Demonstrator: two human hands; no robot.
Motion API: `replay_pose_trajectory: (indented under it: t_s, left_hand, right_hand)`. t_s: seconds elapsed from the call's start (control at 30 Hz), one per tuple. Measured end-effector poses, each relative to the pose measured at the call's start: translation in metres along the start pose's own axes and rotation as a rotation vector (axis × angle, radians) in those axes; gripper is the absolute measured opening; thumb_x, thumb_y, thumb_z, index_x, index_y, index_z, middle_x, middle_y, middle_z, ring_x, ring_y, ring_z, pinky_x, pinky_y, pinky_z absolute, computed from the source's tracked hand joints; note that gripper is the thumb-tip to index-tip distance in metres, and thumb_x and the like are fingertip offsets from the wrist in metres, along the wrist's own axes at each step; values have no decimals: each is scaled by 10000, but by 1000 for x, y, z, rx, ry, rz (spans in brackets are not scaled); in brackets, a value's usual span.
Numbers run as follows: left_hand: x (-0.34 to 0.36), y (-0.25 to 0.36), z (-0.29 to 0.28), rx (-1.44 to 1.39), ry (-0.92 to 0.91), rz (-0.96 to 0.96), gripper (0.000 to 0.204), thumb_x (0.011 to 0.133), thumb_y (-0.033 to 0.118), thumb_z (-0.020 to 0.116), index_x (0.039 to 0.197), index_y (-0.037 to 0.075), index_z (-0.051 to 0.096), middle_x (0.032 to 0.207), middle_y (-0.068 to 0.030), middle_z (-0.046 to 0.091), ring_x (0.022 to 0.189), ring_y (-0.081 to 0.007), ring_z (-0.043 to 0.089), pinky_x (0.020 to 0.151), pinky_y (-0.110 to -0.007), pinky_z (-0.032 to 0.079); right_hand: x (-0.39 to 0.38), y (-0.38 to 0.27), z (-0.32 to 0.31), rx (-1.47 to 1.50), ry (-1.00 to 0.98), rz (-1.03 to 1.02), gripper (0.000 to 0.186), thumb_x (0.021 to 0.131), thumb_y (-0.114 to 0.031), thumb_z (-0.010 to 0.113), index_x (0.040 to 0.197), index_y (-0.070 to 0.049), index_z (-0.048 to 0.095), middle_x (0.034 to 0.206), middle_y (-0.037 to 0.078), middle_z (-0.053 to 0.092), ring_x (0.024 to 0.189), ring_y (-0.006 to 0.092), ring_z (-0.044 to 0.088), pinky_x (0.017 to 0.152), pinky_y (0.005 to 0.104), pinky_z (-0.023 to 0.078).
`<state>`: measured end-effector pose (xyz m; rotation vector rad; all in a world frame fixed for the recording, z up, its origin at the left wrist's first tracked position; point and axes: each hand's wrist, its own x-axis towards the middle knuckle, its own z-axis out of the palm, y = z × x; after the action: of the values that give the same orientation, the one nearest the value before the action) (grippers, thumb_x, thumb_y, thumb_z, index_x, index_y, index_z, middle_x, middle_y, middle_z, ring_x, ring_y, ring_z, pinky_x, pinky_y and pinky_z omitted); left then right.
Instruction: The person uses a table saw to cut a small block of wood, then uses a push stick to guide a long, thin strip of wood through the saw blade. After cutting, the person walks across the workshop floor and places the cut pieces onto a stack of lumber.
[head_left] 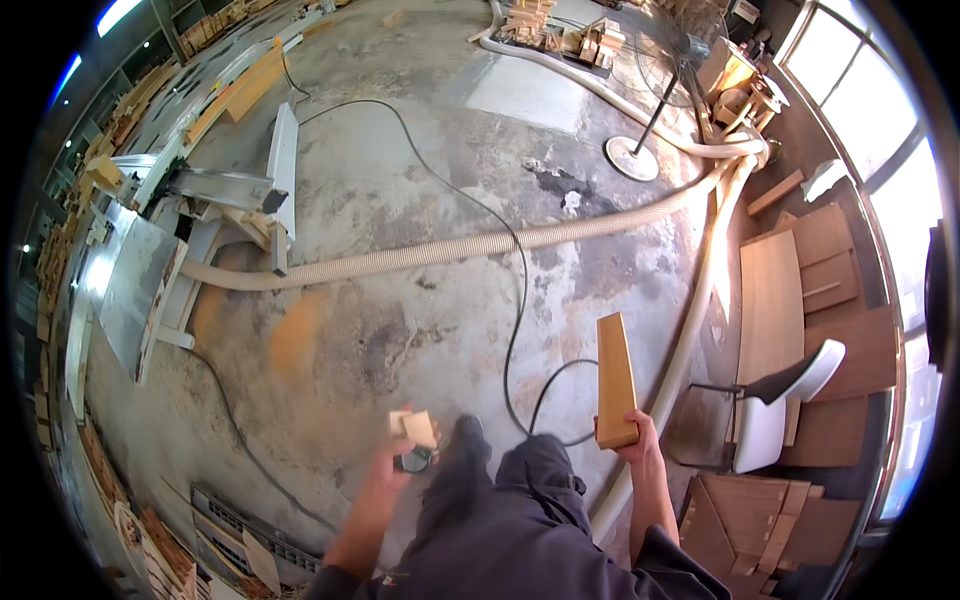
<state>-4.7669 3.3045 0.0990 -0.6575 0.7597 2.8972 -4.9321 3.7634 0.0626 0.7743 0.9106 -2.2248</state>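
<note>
My right hand (641, 438) grips the lower end of a long, thick wooden board (615, 380), which points away from me, tilted up. My left hand (388, 465) is closed around small pale wood blocks (418, 428). A dark rounded object (413, 461) sits under the blocks in the same hand; what it is I cannot make out. Both hands are held apart, to either side of my legs, above the concrete floor.
A ribbed hose (450, 243) crosses the floor ahead, and a black cable (522, 290) loops near my feet. At left stands a machine with a metal table (125, 285). A white chair (765, 435) and leaning panels (770, 310) are at right; a standing fan (632, 158) is farther off.
</note>
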Motion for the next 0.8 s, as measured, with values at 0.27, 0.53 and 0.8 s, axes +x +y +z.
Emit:
replay_pose_trajectory:
  t_s: [0.27,0.53,0.8]
  left_hand:
    - [326,121,143,74,-180,17,765,755,85,721,1456,221,446,1272,-217,589,1134,-402,615,749,-524,597]
    - [567,163,222,-4,21,-31,639,792,119,646,1401,191,466,1243,-224,591,1101,-405,620,742,-527,595]
    - [788,210,317,-281,25,-60,640,828,53,641,1430,223,501,1342,-237,543,1202,-425,567,839,-546,579]
  right_hand:
    - [156,-113,66,-13,12,37,619,778,-224,631,1344,-2,520,1119,215,648,1059,370,644,913,609,521]
    - [418,-303,130,-302,140,148,562,794,-85,600,1342,-8,500,1062,204,615,927,401,661,804,577,564]
    - [615,-518,297,-267,35,72,542,811,-137,594,1325,2,494,1067,195,626,969,383,662,801,554,563]
